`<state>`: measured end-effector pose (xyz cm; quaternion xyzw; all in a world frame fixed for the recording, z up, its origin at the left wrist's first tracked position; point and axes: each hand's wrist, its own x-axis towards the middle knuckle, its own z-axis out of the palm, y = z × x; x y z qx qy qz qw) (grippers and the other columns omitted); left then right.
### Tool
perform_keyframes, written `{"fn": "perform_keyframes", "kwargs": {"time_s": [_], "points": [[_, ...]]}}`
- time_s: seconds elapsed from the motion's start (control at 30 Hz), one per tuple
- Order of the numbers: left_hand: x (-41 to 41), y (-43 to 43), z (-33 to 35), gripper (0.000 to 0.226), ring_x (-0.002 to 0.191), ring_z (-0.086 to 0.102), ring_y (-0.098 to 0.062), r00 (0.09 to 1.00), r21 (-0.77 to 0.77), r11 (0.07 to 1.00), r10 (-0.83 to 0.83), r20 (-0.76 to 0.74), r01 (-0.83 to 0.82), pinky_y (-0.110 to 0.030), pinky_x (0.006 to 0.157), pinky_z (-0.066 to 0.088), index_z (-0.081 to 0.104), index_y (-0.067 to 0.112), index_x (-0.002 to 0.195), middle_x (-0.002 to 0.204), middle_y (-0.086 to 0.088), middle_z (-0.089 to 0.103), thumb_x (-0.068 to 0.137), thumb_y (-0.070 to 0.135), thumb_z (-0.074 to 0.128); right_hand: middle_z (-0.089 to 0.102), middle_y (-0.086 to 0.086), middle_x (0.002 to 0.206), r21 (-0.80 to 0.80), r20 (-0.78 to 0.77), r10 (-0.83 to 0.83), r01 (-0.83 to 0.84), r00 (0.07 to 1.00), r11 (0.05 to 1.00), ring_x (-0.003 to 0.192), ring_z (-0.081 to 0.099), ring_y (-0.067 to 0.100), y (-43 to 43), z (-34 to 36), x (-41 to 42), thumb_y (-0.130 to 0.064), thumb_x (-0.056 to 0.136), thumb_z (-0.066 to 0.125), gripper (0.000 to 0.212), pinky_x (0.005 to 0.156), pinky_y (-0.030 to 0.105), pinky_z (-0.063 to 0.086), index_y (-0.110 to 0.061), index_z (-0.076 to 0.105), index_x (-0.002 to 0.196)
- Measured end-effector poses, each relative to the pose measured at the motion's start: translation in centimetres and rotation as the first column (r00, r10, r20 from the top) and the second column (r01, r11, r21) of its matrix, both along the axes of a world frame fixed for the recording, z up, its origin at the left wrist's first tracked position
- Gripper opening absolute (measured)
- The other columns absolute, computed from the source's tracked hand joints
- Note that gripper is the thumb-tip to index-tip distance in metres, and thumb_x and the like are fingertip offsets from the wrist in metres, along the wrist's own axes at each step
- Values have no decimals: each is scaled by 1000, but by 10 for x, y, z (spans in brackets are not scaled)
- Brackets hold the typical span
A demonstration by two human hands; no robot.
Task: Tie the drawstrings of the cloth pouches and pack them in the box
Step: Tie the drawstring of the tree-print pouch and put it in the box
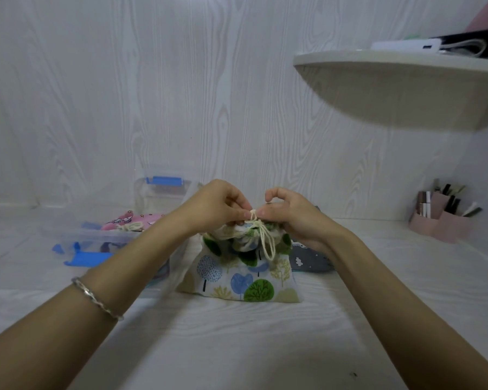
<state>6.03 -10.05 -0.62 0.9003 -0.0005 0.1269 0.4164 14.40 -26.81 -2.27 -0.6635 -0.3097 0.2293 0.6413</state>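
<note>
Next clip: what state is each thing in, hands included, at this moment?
tree-print pouch: standing upright, mouth gathered.
drawstring: pinched at the knot by both hands, loop hanging.
left hand: pinches the drawstring.
right hand: pinches the drawstring.
clear box: open, holds the pink pouch.
pink pouch: inside the box.
grey pouch: lying flat, mostly hidden.

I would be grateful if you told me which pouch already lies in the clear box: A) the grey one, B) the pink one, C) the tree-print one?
B: the pink pouch lies inside the clear box, while the tree-print pouch and the grey pouch sit on the table.
</note>
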Motion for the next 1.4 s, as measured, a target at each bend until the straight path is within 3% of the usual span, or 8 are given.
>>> {"fn": "perform_keyframes", "kwargs": {"time_s": [0.23,0.33,0.5,0.77,0.9,1.07,1.2,1.4], "points": [[6,-5,-2,11,63,52,-8,1000,205,979,19,-5,-18,-22,61,40,64,17,91,73,5,60,95,22,56,60,14,80,191,-235,103,-58,967,980,68,65,17,6,-6,3,11,87,56,21,64,25,57,-10,53,84],[6,-1,-5,20,61,43,-13,992,13,998,-56,-114,58,-25,61,35,61,15,81,66,2,51,98,19,51,62,12,76,109,20,-52,49,998,993,62,64,14,6,-5,1,7,84,64,17,58,21,53,-8,58,83],[8,1,-11,23,66,44,-17,977,-413,910,-122,-173,41,-29,62,35,65,9,86,73,-8,51,99,17,48,70,13,80,79,466,-262,256,845,964,71,63,16,5,-5,-8,-10,79,77,8,69,28,53,-6,72,83],[6,-3,-9,26,58,51,-12,980,-470,883,-103,-172,10,-21,54,41,70,2,99,69,-5,60,98,20,52,70,1,83,70,617,-310,342,723,937,81,66,17,3,-5,-12,-17,82,75,7,74,29,54,-11,78,84],[6,-1,-7,19,70,50,-22,992,-363,932,-54,-113,9,-27,61,42,74,12,91,79,-12,62,93,23,58,70,0,79,16,571,-279,330,772,944,74,65,16,0,-3,-4,-16,86,68,9,74,31,53,-9,72,81],[2,0,-4,12,54,58,0,1000,-187,982,-15,-11,13,-14,53,45,74,16,90,67,6,69,90,22,63,60,3,76,-27,377,-192,218,906,976,74,56,13,-6,0,9,-15,91,56,15,74,27,45,-9,64,80],[2,7,-6,11,62,56,-5,999,-33,999,8,31,-7,-22,64,46,73,15,87,71,3,68,90,19,64,59,-4,75,-127,408,-120,186,905,974,70,54,5,-21,1,14,-15,96,54,17,69,16,42,-11,63,83],[4,1,-5,12,61,54,-8,999,69,998,10,39,-13,-24,64,48,70,16,84,69,3,63,92,20,62,37,1,74,-239,542,-98,265,834,934,68,34,14,-27,4,14,-17,98,42,20,63,31,28,-15,44,78]]}}
